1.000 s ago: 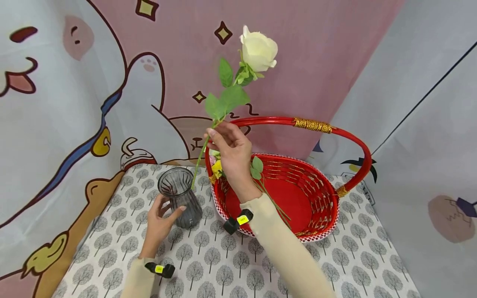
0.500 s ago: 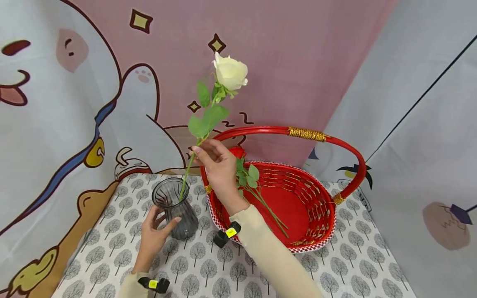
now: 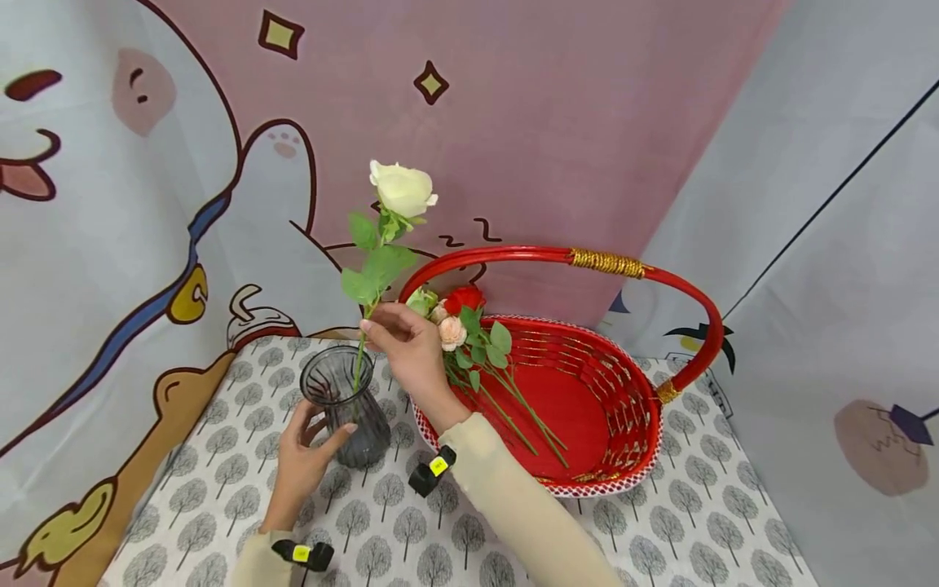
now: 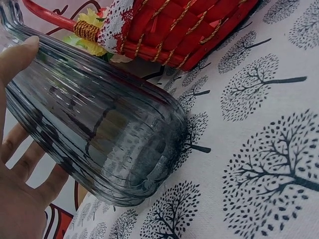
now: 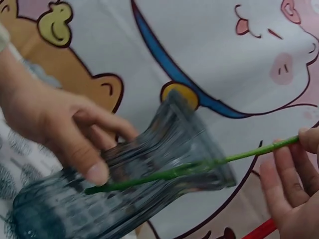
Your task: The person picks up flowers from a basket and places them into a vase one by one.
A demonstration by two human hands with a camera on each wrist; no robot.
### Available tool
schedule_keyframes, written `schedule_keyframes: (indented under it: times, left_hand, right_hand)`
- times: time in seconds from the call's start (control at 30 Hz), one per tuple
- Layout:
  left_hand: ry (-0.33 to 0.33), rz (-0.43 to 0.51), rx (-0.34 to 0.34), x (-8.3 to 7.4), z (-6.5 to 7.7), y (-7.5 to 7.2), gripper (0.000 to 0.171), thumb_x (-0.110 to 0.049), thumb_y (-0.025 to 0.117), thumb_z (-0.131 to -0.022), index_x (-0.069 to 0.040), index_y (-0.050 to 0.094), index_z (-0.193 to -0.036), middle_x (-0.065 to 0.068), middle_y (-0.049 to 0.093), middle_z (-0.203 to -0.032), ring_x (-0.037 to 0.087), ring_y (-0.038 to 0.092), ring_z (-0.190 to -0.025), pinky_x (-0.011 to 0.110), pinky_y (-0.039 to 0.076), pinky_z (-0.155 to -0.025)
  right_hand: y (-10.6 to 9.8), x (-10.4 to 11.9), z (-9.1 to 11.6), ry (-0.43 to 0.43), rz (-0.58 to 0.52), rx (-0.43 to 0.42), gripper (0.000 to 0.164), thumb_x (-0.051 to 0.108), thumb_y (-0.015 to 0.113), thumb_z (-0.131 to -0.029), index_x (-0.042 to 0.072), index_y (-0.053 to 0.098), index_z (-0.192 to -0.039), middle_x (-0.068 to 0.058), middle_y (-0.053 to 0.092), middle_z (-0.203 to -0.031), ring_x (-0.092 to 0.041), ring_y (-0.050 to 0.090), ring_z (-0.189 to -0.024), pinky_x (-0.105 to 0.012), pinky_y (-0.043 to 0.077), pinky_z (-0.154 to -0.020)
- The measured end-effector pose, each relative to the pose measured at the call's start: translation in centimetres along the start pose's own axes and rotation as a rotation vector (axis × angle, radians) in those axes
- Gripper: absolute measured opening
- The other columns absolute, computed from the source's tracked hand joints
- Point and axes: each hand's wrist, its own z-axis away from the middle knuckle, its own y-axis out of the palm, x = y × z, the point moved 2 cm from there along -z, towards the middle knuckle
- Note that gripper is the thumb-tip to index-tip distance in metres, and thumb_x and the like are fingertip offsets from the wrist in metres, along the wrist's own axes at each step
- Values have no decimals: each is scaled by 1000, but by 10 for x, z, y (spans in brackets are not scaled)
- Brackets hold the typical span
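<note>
Rose stem (image 3: 359, 363) in R hand (image 3: 411, 350), past rim (image 3: 332, 402) of vase (image 3: 369, 440) in L hand (image 3: 299, 461); slim gap to bskt (image 3: 575, 399)

One left hand (image 3: 302, 458), one right hand (image 3: 414, 349), plus two wrist cams (image 3: 427, 478). Just one vase (image 3: 361, 439), one basket (image 3: 625, 412), one white rose (image 3: 403, 191). Then I'm seeing one red bloom (image 3: 465, 299), at least two peach blooms (image 3: 451, 333), at least one yellow bloom (image 4: 89, 31), and honestly can't count the stems (image 3: 530, 408).

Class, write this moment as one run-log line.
left fingers: hold glass vase | right fingers: pinch white rose by stem | stem's lower end: inside vase | red basket: other flowers
</note>
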Motion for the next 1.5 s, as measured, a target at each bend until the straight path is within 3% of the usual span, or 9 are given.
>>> schedule_keyframes:
  times: [0.17, 0.37, 0.57, 0.77, 0.93, 1.2, 1.5]
  left_hand:
    - [3, -1, -7, 0, -4, 1, 75, -6, 81, -88, -23, 48, -153, -1, 54, -144, -1, 50, -125, 13, 45, -107]
    - [27, 5, 11, -2, 2, -1, 73, -10, 81, -89, -25, 48, -152, -1, 56, -143, -2, 50, -125, 9, 45, -105]
    - [51, 21, 22, -2, 1, -2, 71, -11, 81, -90, -24, 49, -151, 0, 56, -143, 0, 51, -127, 9, 45, -106]
    - [44, 15, 28, -3, -1, -2, 73, -10, 80, -90, -25, 47, -153, 1, 55, -144, -1, 50, -127, 10, 45, -107]
    - [24, 18, 27, -3, -2, -2, 72, -13, 80, -90, -28, 47, -153, -3, 55, -143, 0, 50, -127, 10, 44, -108]
    - [26, 21, 29, -2, 2, -1, 74, -10, 81, -89, -28, 47, -153, -2, 55, -143, -1, 51, -127, 11, 45, -107]
    - [38, 54, 17, -4, 0, 0, 72, -8, 82, -88, -24, 51, -150, -1, 56, -139, 2, 52, -126, 11, 45, -108]
  right_hand:
    - [1, -9, 4, 18, 193, 19, 21, 21, 77, -94, 17, 76, -115, -7, 78, -108, -14, 73, -92, -23, 61, -78]
    - [2, -19, 10, 58, 304, 67, 20, 22, 78, -93, 18, 77, -113, -2, 79, -106, -6, 71, -92, -21, 60, -80]
    - [3, -22, 13, 60, 423, 92, 21, 29, 77, -94, 19, 78, -113, 1, 76, -113, -12, 71, -99, -23, 62, -81]
    - [-4, -24, 16, 163, 446, 141, 26, 33, 75, -96, 22, 77, -120, 1, 75, -117, -19, 72, -107, -30, 63, -81]
    - [-10, -23, 19, 196, 465, 179, 31, 37, 74, -96, 24, 75, -124, 2, 74, -121, -19, 69, -110, -30, 62, -82]
    - [-29, -20, 26, 179, 523, 258, 34, 41, 70, -98, 26, 71, -129, 2, 73, -123, -17, 70, -105, -28, 60, -73]
    - [-55, -13, 26, 133, 613, 318, 45, 40, 68, -99, 22, 63, -140, 1, 67, -136, -24, 66, -117, -37, 60, -93]
